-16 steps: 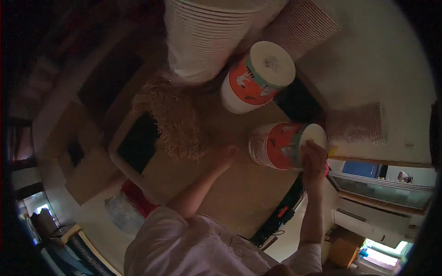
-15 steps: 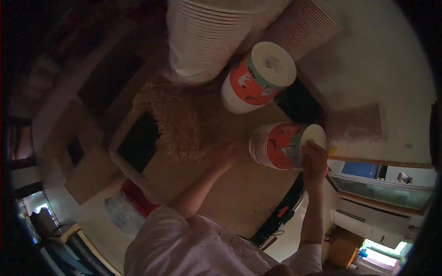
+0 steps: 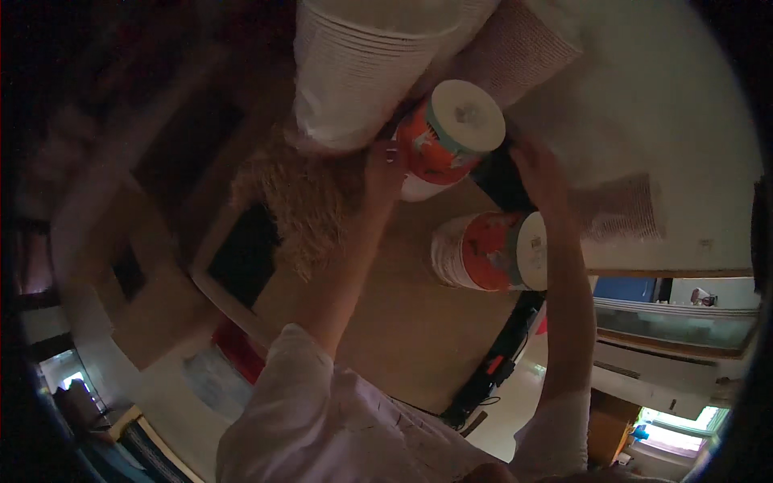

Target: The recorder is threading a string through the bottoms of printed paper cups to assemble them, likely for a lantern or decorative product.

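Note:
A red, green and white round tub [image 3: 439, 149] with a cream lid stands tilted in the view, beyond a second, similar tub [image 3: 487, 249]. My left hand [image 3: 386, 167] is at the left side of the farther tub, its fingers dim and partly lost against it. They look stretched out, not wrapped round it; contact is hard to judge. On the other side, my right hand [image 3: 538, 169] hangs open with fingers apart, a little away from that tub. The right forearm passes in front of the nearer tub's lid edge. Neither hand holds the nearer tub.
A tall stack of white nested cups [image 3: 362, 72] in plastic stands at the back, with more bagged stacks [image 3: 515, 56] beside it. A shaggy brown fibrous heap [image 3: 310, 201] lies left of the tubs. A clear-and-red container [image 3: 221, 370] and a dark cable [image 3: 475, 402] are nearer.
My right hand has let go of the nearer tub's lid and moved up and away to the farther tub's right. My left hand has reached forward to that tub's left side.

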Tool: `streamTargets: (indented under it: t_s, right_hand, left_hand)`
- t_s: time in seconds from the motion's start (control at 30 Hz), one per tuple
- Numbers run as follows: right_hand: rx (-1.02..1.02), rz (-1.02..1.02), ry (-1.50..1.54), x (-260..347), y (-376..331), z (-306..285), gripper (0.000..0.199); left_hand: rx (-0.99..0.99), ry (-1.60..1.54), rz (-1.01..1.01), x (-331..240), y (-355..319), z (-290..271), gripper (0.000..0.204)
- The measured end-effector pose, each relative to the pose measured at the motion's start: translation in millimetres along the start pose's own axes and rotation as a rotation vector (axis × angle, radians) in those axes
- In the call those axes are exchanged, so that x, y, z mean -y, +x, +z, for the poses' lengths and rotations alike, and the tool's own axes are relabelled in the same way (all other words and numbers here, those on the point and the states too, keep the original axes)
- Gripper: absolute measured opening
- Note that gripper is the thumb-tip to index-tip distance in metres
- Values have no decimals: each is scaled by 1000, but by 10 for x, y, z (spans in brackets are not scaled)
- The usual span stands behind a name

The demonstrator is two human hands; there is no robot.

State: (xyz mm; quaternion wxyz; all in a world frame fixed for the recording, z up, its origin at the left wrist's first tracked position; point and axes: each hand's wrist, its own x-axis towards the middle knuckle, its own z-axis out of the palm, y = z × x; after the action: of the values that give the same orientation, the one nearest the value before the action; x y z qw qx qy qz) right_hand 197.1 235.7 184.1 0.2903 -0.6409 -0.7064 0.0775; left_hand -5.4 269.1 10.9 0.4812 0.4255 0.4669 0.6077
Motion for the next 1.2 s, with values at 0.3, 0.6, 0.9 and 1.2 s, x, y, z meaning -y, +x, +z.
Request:
streamTargets:
  t_s: [0.3,0.6,0.9,1.2]
  right_hand:
    - [202,545,240,-255,427,250,37]
    - [24,393,-24,-618,464,285,38]
    - [58,207,-13,-412,434,151,36]
    - [-161,57,-127,-506,565,145,28]
  left_hand:
    - [58,125,-209,223,205,-34,19]
    - [177,-264,-624,-212,167,-40,22]
    - [175,-141,-674,-287,163,-100,19]
    - [182,-400,-662,-444,191,-65,17]
